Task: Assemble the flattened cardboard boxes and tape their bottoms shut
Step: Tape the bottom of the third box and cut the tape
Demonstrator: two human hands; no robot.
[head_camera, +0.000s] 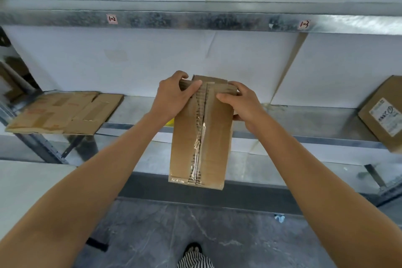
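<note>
Left hand [174, 98] and right hand [243, 104] gripped the taped cardboard box [200, 137] at its far end, fingers [193, 86] curled onto it, above the metal shelf [134, 111].

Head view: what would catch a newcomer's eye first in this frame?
The cardboard box at centre, held up in front of the metal shelf by the left hand and right hand, its taped seam facing the camera. Flattened cardboard lies on the shelf's left end; a labelled box sits at far right.
</note>
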